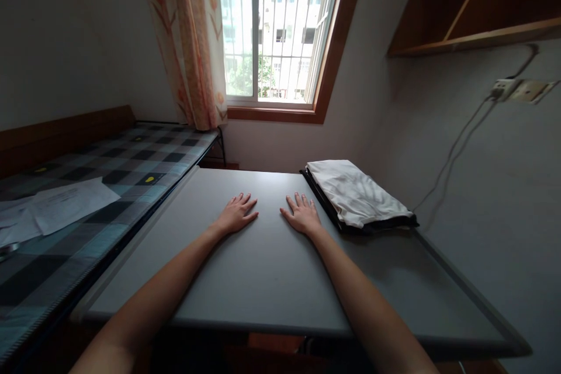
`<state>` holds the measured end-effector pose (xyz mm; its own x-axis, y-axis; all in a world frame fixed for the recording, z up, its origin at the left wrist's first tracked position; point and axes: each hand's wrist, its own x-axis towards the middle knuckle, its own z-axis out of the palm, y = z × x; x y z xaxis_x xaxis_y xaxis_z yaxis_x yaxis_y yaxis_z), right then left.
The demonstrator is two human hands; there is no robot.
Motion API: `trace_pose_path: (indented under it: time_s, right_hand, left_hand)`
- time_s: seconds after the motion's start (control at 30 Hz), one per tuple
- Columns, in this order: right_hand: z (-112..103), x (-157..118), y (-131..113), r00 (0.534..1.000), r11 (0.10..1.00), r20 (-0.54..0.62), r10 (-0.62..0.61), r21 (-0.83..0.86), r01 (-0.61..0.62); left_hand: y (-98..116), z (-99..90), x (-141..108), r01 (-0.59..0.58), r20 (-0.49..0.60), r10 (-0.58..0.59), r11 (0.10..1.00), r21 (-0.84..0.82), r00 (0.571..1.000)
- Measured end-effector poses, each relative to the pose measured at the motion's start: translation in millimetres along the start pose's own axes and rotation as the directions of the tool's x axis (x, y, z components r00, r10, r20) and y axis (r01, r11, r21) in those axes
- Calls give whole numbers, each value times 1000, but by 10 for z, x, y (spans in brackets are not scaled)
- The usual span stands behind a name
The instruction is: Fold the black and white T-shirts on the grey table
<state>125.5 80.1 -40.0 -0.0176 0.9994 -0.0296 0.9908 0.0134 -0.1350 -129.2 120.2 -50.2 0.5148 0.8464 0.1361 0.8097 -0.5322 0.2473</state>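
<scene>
Both of my hands lie palm down on a grey table [263, 280]. My left hand [237, 214] rests left of the middle with its fingers spread and nothing in it. My right hand [302, 214] is flat a short way to its right, fingers also apart and holding nothing. Nearest to the right hand is a folded stack of clothes, a white garment [357, 193] on top of a black one [381, 225]. The stack lies to the right of that hand, apart from it.
A bed with a checked cover [162, 155] runs along the table's left side, with paper sheets [72, 204] on it. Beyond the table are a curtain [193, 41] and a barred window [284, 41]. A wall shelf [477, 35] and a plugged-in cable [460, 134] are at the right.
</scene>
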Motion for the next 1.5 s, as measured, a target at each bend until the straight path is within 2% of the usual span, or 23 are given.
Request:
trace_pose_path:
  time_s: [0.7,0.83,0.93,1.0,1.07,1.1,1.17,1.27,1.33,1.37,1.43,1.5]
  right_hand:
    - [-2,-47,4,1000,1000,-16,2,14,-2]
    - [2,-79,16,998,999,-67,-11,47,14]
    - [-91,-125,3,992,990,-111,-58,123,72]
    - [-244,-147,1,971,974,-216,-101,177,140]
    - [-467,-142,50,929,971,-360,-88,177,161]
    - [-592,-126,109,907,979,-418,-57,154,132]
    - [-837,-69,309,872,996,-487,47,94,-1]
    - [-1084,30,760,844,962,-478,241,4,-273]
    - [-1127,69,1056,820,888,-392,417,-14,-459]
    - [-1116,77,1173,814,859,-330,478,-17,-511]
    - [-1055,70,1326,805,830,-244,540,-5,-558]
    - [-983,43,1376,801,827,-228,553,32,-562]
  left_hand:
    - [-6,-14,-23,-6,-5,6,1000,-21,1000]
    - [-20,-27,-23,-4,3,4,1000,-16,1000]
    - [-38,-38,-22,-4,7,4,1000,-28,1000]
    - [-48,-40,-22,-8,1,8,999,-39,1000]
    - [-52,-39,-23,-12,-5,12,999,-43,1000]
    - [-52,-38,-24,-13,-5,13,999,-42,1000]
    - [-49,-38,-26,-10,-4,10,999,-38,1000]
    - [-40,-42,-30,-6,-4,5,1000,-29,1000]
    - [-37,-43,-32,-6,-6,6,1000,-26,1000]
    - [-36,-43,-33,-6,-7,6,1000,-25,1000]
    - [-37,-40,-32,-7,-9,7,1000,-26,1000]
    - [-36,-38,-30,-6,-11,6,1000,-24,1000]
